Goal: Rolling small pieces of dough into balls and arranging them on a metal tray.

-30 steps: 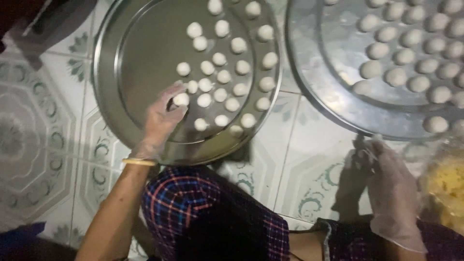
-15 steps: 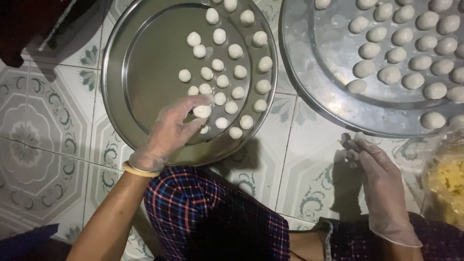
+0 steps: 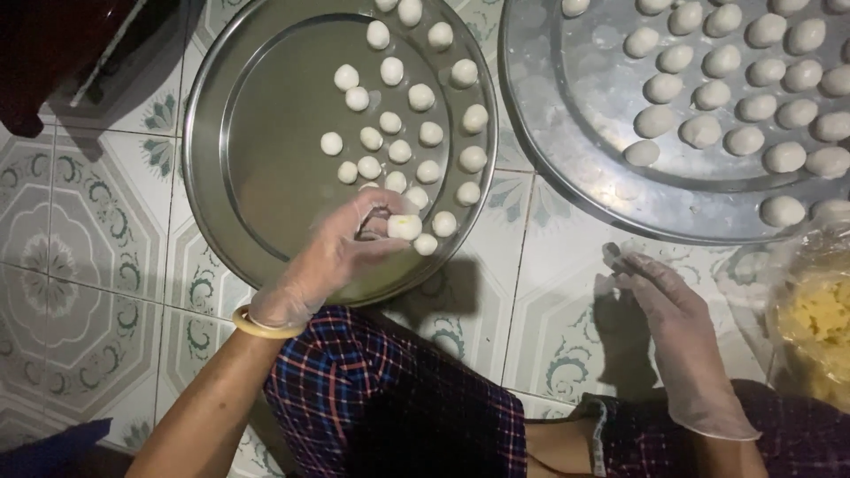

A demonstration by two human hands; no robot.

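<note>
Left hand (image 3: 332, 257) drawn back from the middle of the ball cluster toward the near rim of the left tray (image 3: 221, 221), now over the lowest row. Grip now closed on one white dough ball (image 3: 404, 227) pinched at the fingertips, where a second ago fingers only pressed down among the balls. Right hand (image 3: 673, 332) edged slightly, fingertips risen a little nearer the rim of the right tray (image 3: 540, 168). Whole scene slid rightward and downward in view.
</note>
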